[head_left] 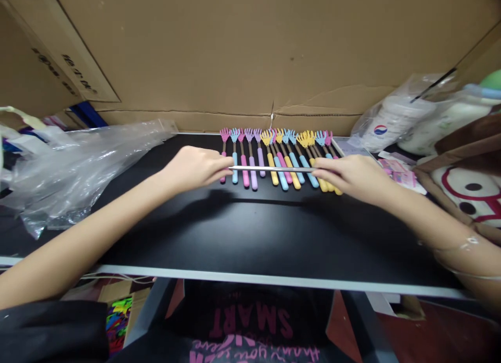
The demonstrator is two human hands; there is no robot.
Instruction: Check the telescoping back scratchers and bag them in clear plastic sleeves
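A thin silver rod (270, 168), which looks like the drawn-out shaft of a telescopic back scratcher, spans level between my hands above the table. My left hand (199, 168) is closed around its left end, and my right hand (348, 176) grips the right end. Both ends of the rod are hidden in my fingers. Just behind and below it lies a row of back scratchers (253, 165) with hand-shaped heads pointing away from me. Their handles are pink, blue, purple and yellow. My right hand covers part of the rightmost ones.
On the black table (254, 238), a clear plastic bag (86, 165) lies left. A bagged white cup (399, 123) and a brown bag with a cartoon face (426, 170) stand right. Cardboard (235, 50) walls the back. Below is a box of colourful pieces (119, 318).
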